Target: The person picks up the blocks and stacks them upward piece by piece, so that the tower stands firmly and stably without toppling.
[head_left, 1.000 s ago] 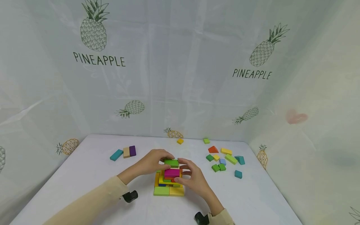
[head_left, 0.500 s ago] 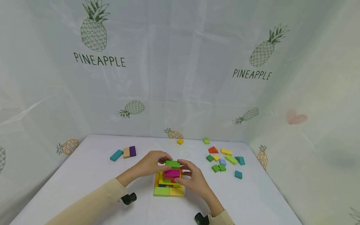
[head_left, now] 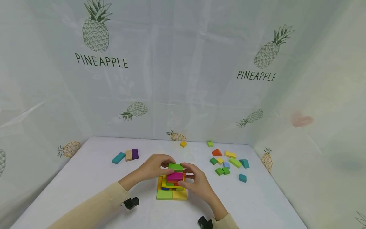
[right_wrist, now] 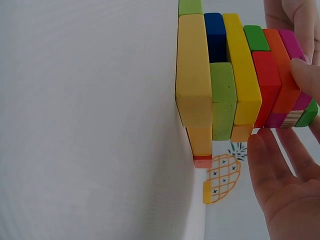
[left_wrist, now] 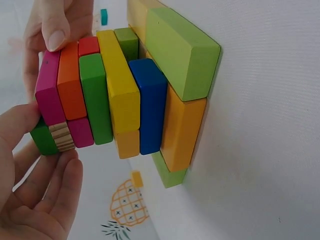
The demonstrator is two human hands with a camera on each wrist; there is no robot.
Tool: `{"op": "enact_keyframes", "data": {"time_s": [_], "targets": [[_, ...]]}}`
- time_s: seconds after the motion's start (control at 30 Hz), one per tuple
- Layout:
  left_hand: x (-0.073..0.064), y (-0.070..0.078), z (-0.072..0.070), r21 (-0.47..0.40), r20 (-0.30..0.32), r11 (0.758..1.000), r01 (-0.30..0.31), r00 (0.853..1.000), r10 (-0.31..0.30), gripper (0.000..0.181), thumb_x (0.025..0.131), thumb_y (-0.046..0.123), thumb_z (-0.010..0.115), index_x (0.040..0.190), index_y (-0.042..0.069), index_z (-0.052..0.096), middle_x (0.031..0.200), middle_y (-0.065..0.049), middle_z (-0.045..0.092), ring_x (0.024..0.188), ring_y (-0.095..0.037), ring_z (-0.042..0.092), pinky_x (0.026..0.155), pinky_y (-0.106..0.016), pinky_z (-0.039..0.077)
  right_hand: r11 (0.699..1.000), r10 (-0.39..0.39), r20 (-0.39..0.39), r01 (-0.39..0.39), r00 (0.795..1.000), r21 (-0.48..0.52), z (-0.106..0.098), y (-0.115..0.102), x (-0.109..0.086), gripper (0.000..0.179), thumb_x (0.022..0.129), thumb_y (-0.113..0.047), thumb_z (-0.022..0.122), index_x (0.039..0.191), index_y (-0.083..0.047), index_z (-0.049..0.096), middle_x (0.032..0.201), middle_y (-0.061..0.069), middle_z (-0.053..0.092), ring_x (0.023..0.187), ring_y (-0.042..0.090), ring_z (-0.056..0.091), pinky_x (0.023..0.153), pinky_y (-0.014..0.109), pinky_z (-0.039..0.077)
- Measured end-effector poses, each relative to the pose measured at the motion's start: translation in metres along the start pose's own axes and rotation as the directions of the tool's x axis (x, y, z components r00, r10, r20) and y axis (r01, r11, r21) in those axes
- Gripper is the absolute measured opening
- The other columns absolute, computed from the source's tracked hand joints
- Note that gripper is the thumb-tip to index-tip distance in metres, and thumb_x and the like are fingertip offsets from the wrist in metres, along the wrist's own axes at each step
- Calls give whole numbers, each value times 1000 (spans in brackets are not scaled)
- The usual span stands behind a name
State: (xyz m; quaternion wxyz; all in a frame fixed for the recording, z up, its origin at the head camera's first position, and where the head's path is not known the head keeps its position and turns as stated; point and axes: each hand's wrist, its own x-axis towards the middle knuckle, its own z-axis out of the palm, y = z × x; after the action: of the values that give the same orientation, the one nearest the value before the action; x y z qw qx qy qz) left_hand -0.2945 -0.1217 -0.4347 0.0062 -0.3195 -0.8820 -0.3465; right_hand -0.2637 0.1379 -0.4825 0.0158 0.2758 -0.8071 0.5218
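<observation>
A stepped tower (head_left: 171, 186) of coloured wooden blocks stands in front of me. My left hand (head_left: 158, 166) pinches a green block (head_left: 175, 167) at the top rear, thumb in front and fingers behind. Beneath that block, a striped bare-wood block (left_wrist: 62, 136) shows in the left wrist view. My right hand (head_left: 197, 179) holds the tower's upper right side. In the right wrist view its thumb presses by the orange block (right_wrist: 281, 75) and the magenta block (right_wrist: 291, 42), while its fingers lie along the far side. Some inner blocks are hidden.
Several loose blocks lie at the back right, among them a red triangle (head_left: 217, 152) and a teal block (head_left: 242, 177). At left are a teal bar (head_left: 118, 158), a tan block (head_left: 128, 155) and a purple block (head_left: 135, 154). A yellow block (head_left: 183, 144) lies by the back edge.
The green block and my left hand have shifted slightly right and lower, closing the pale gap above the magenta block. My right hand has barely moved.
</observation>
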Motion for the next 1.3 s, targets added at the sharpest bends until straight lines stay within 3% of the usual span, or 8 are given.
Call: {"op": "enact_keyframes", "data": {"time_s": [0.17, 0.33, 0.63, 0.73, 0.87, 1.03, 1.3], "targets": [[0, 0, 0, 1, 0, 1000, 1, 1000, -1, 32, 96, 34, 81, 126, 23, 74, 116, 12, 73, 103, -8, 68, 93, -28, 60, 1000, 8, -6, -8, 1000, -7, 0, 1, 0, 69, 92, -23, 86, 152, -21, 54, 146, -7, 60, 125, 20, 64, 104, 46, 57], [-4, -3, -5, 12, -4, 1000, 13, 1000, -13, 43, 96, 41, 79, 134, 23, 70, 124, 8, 73, 110, -11, 69, 96, -33, 60, 1000, 8, -4, -8, 1000, -2, 0, 2, 0, 69, 92, -22, 86, 153, -17, 53, 146, -6, 61, 125, 21, 64, 104, 47, 57], [-16, -27, -37, 79, -116, 995, 55, 992, -45, 43, 100, 40, 75, 139, 23, 67, 132, 0, 71, 119, -23, 67, 101, -44, 59, 1000, 16, -9, -16, 1000, -1, 0, -2, 0, 67, 92, -19, 86, 151, -26, 55, 144, -7, 62, 126, 24, 63, 105, 43, 56], [-21, -43, -49, 126, -150, 988, 85, 987, -65, 46, 100, 35, 77, 141, 18, 66, 136, -5, 70, 121, -28, 65, 102, -49, 58, 1000, 11, -11, -11, 1000, -1, 0, -2, 1, 67, 92, -17, 86, 151, -23, 55, 143, -4, 62, 126, 28, 63, 105, 45, 56], [-28, -78, -61, 181, -181, 974, 136, 978, -103, 50, 98, 30, 79, 143, 14, 64, 139, -10, 68, 124, -36, 63, 102, -55, 56, 1000, -3, -12, 3, 1000, -7, 1, -2, 1, 67, 92, -17, 85, 152, -20, 55, 143, 0, 63, 125, 30, 64, 104, 46, 57], [-36, -115, -70, 211, -182, 954, 213, 968, -176, 53, 96, 27, 82, 144, 13, 64, 145, -17, 63, 135, -45, 56, 110, -65, 46, 1000, -12, -7, 12, 1000, -9, 1, -2, 1, 66, 93, -18, 85, 151, -21, 55, 144, 0, 62, 125, 27, 64, 103, 45, 57], [-41, -141, -78, 217, -160, 952, 215, 970, -183, 57, 90, 16, 85, 142, 4, 63, 142, -26, 62, 133, -50, 55, 112, -68, 42, 1000, -11, -10, 11, 1000, -12, 1, -3, 1, 69, 92, -17, 85, 153, -12, 53, 144, 2, 62, 126, 31, 64, 104, 48, 57]]}}
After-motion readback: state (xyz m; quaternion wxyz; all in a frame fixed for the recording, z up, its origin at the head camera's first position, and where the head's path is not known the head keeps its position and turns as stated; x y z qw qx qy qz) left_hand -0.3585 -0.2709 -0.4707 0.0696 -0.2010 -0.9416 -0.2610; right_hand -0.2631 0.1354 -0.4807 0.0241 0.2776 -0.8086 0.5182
